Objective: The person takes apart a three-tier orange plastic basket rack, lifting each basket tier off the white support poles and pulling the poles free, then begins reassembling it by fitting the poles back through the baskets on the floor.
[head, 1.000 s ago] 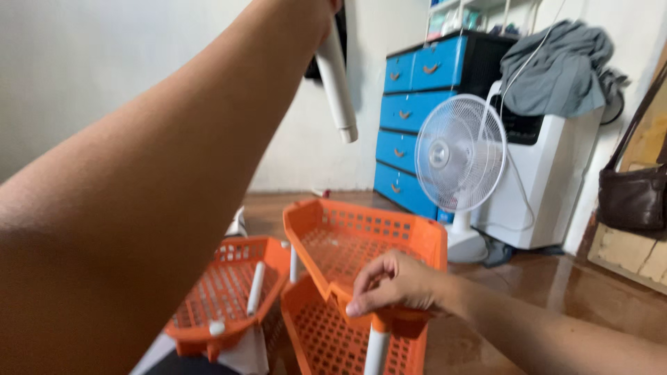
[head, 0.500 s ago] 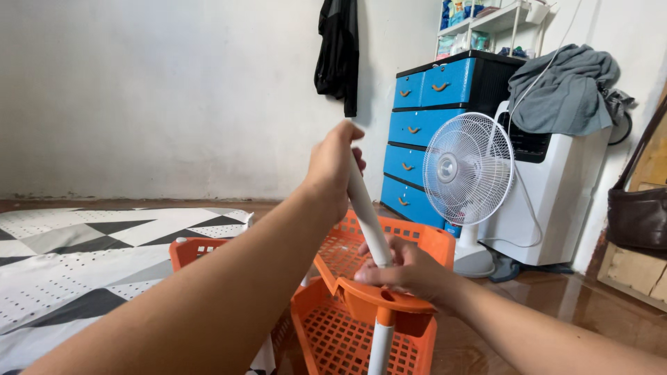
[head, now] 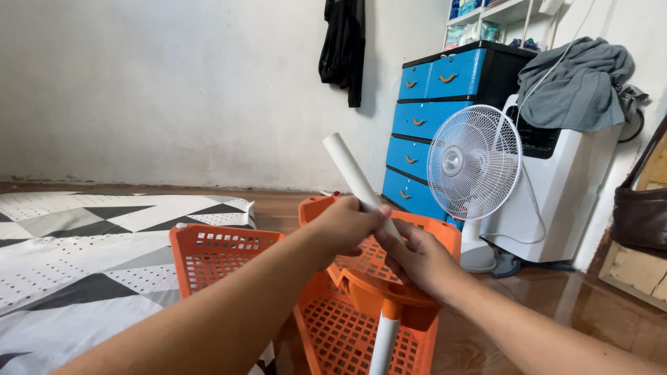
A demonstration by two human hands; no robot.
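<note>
On the floor of a bare-walled room, beside a mattress (head: 76,257) in a black, grey and white geometric cover at far left, a person works over a stack of orange perforated plastic baskets. One loose orange basket (head: 215,257) rests against the mattress edge. Just right of it, the left hand (head: 345,226) is curled shut around the lower part of a white plastic tube (head: 351,173), which leans up and to the left, its free end pointing toward the wall. The right hand (head: 417,257) sits directly beneath and touching the left, fingers closed loosely about the tube's base and resting on the corner socket of the upper orange basket (head: 389,250). A second white tube (head: 384,340) stands upright under that corner, with a lower orange basket (head: 340,333) below. Farther right stand a white pedestal fan (head: 474,163), a blue chest of drawers (head: 434,111) behind it, and a white appliance (head: 563,201) draped with a grey garment (head: 577,83). A black garment (head: 342,45) hangs on the wall.
</note>
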